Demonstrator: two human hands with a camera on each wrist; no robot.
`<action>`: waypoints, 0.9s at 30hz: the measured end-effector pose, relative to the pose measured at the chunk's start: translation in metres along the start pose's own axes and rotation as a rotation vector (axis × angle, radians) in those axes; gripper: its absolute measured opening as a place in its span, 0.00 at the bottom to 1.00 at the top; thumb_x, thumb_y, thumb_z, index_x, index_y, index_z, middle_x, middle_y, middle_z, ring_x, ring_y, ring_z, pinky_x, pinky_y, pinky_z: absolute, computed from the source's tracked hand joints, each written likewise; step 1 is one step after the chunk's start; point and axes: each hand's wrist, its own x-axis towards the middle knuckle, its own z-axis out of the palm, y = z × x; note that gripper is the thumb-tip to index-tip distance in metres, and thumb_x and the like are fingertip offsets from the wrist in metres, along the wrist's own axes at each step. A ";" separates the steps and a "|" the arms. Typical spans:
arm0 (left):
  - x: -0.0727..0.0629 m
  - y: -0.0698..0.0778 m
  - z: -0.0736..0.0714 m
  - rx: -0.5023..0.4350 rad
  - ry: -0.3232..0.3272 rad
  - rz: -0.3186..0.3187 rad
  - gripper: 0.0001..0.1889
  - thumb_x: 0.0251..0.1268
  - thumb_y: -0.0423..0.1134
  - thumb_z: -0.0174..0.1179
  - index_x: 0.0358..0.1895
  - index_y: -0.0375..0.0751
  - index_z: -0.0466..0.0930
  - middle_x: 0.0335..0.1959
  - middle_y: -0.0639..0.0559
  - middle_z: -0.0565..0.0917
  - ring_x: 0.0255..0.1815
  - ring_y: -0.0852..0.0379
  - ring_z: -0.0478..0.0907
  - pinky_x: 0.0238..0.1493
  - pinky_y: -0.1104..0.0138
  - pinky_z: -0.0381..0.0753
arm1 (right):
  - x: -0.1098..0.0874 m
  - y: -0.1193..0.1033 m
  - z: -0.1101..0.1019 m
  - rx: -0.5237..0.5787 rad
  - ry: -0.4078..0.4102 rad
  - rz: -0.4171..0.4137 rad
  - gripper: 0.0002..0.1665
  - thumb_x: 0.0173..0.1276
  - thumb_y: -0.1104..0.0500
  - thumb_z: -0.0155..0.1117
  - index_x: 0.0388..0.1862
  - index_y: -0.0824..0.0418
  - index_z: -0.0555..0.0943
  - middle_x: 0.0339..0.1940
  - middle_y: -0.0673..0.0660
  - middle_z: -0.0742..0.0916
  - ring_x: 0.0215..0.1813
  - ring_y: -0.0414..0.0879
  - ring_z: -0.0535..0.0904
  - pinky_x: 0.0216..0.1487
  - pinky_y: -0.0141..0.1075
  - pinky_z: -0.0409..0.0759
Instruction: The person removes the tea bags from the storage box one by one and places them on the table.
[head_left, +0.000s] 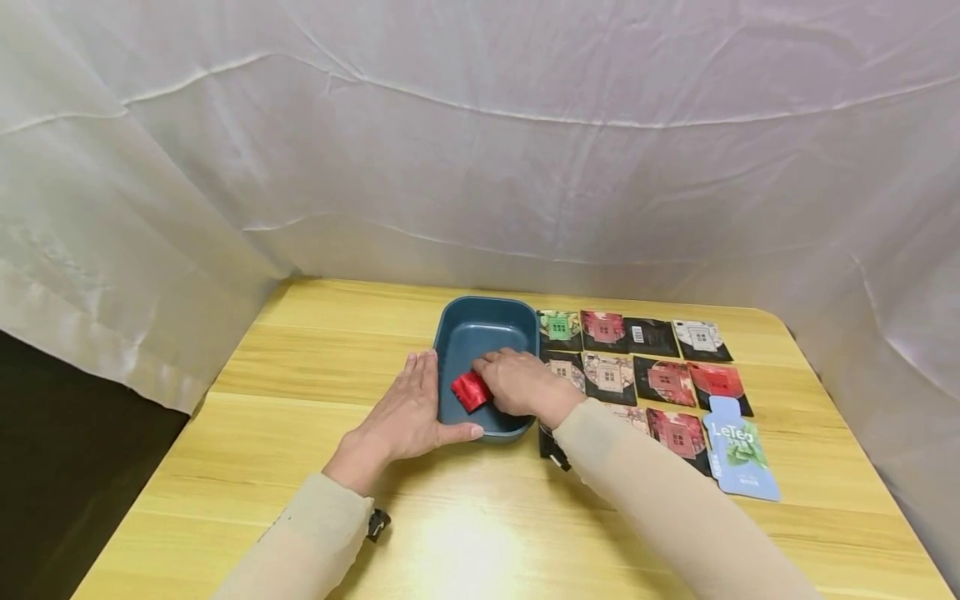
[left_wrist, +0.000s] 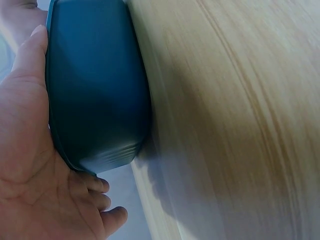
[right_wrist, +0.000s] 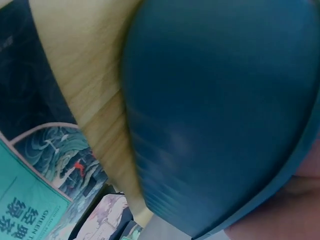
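Observation:
A deep blue plastic basin (head_left: 488,312) stands on the wooden table. My left hand (head_left: 408,412) lies along its left side with straight fingers, the thumb reaching over the near corner of the rim. In the left wrist view, the palm (left_wrist: 25,170) faces the basin's outer wall (left_wrist: 97,85). My right hand (head_left: 517,383) reaches inside and holds a small shiny red packet (head_left: 471,391) at its fingertips, low in the basin. Part of that packet is hidden by the fingers. The right wrist view shows mostly the basin's outer wall (right_wrist: 215,100).
Rows of black tea sachets with colored labels, such as a red one (head_left: 603,330) and a green one (head_left: 559,328), lie right of the basin. A light blue LeTea packet (head_left: 742,454) overlaps their near right end. White cloth (head_left: 525,183) hangs behind the table.

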 end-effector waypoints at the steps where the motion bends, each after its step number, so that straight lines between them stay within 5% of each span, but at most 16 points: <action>1: 0.000 0.000 0.000 0.000 0.000 0.000 0.75 0.55 0.84 0.58 0.85 0.29 0.34 0.88 0.34 0.41 0.89 0.36 0.35 0.88 0.50 0.44 | 0.000 0.001 0.001 -0.002 0.004 0.004 0.31 0.72 0.59 0.70 0.73 0.59 0.77 0.69 0.59 0.84 0.67 0.58 0.80 0.72 0.53 0.77; 7: 0.000 0.000 0.000 -0.007 0.000 -0.004 0.75 0.53 0.85 0.58 0.85 0.29 0.34 0.88 0.34 0.41 0.89 0.37 0.35 0.88 0.50 0.44 | 0.003 0.003 0.003 0.024 0.034 0.067 0.35 0.71 0.35 0.71 0.63 0.58 0.80 0.46 0.57 0.91 0.52 0.56 0.87 0.64 0.56 0.80; 10: 0.000 0.000 0.000 -0.011 0.002 -0.004 0.75 0.53 0.85 0.59 0.85 0.30 0.34 0.88 0.35 0.41 0.89 0.37 0.35 0.88 0.50 0.45 | 0.003 0.004 0.002 0.052 0.062 0.074 0.32 0.72 0.34 0.68 0.59 0.58 0.82 0.38 0.55 0.91 0.45 0.55 0.88 0.57 0.54 0.83; 14: -0.001 0.000 0.000 -0.005 0.005 -0.002 0.75 0.53 0.85 0.59 0.85 0.29 0.35 0.88 0.35 0.41 0.89 0.36 0.35 0.88 0.50 0.45 | 0.003 0.006 -0.003 0.045 0.081 0.029 0.27 0.72 0.46 0.73 0.63 0.57 0.82 0.51 0.56 0.89 0.55 0.54 0.86 0.62 0.52 0.83; 20: -0.001 0.000 0.000 0.001 0.015 0.010 0.74 0.55 0.84 0.58 0.85 0.28 0.35 0.87 0.32 0.42 0.89 0.36 0.36 0.88 0.50 0.45 | 0.006 0.001 -0.007 0.071 -0.090 -0.079 0.50 0.67 0.56 0.77 0.85 0.53 0.64 0.86 0.58 0.65 0.84 0.59 0.62 0.82 0.54 0.67; 23: -0.001 0.000 0.000 0.003 0.019 0.015 0.74 0.56 0.84 0.58 0.85 0.28 0.35 0.87 0.32 0.43 0.89 0.36 0.37 0.88 0.50 0.45 | 0.010 -0.002 -0.007 0.062 -0.159 -0.105 0.54 0.69 0.58 0.74 0.88 0.51 0.56 0.89 0.56 0.57 0.88 0.58 0.54 0.85 0.53 0.60; 27: -0.001 0.000 0.001 0.008 0.019 0.018 0.74 0.56 0.85 0.57 0.85 0.28 0.36 0.87 0.32 0.43 0.89 0.36 0.37 0.88 0.50 0.45 | 0.016 -0.002 -0.005 0.071 -0.189 -0.090 0.56 0.68 0.57 0.75 0.88 0.50 0.56 0.88 0.55 0.62 0.86 0.57 0.59 0.84 0.53 0.63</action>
